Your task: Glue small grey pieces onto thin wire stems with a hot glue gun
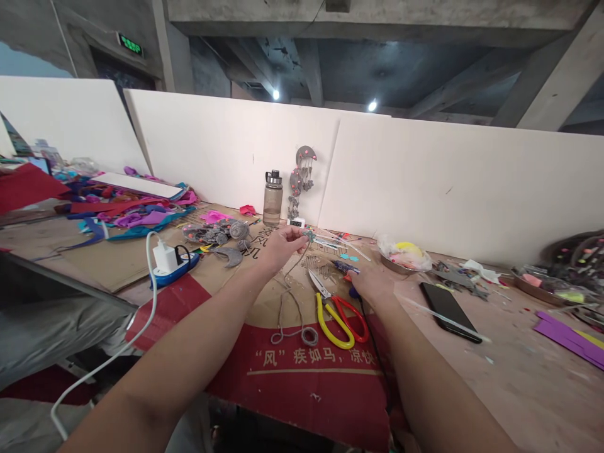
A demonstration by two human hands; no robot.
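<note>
My left hand [287, 245] pinches a small grey-green star-shaped piece [309, 236] above the cardboard. From it a grey cord [298, 301] trails down to a loose coil. Lower and to the right, my right hand [370, 284] is closed around a dark blue glue gun [343, 266] with an orange trigger, its nozzle pointing left toward the piece. A clear glue stick [436, 312] seems to extend behind that hand. Between my arms lie open scissors [334, 311] with one yellow and one red handle, close to the coil.
A water bottle [272, 200] and a hanging grey moon ornament [302, 173] stand by the white board [212, 145]. Left are a blue power strip [175, 270], grey yarn pieces [217, 231] and colored felt [136, 207]. Right are a phone [450, 310] and a bowl [403, 264].
</note>
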